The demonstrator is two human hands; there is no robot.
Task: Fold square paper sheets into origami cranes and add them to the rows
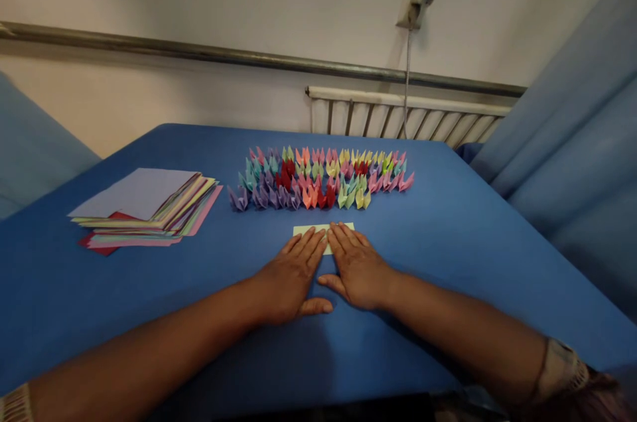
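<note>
A pale yellow-green folded paper lies flat on the blue table in front of me. My left hand lies flat with fingers stretched out, its fingertips on the paper's left half. My right hand lies flat beside it, fingers pressing the paper's right half. The two hands nearly touch at the index fingers. Much of the paper is hidden under the fingers.
Rows of several small folded paper cranes in many colours stand just beyond the paper. A stack of coloured paper sheets lies at the left. Behind the table are a wall rail, a radiator and blue curtains.
</note>
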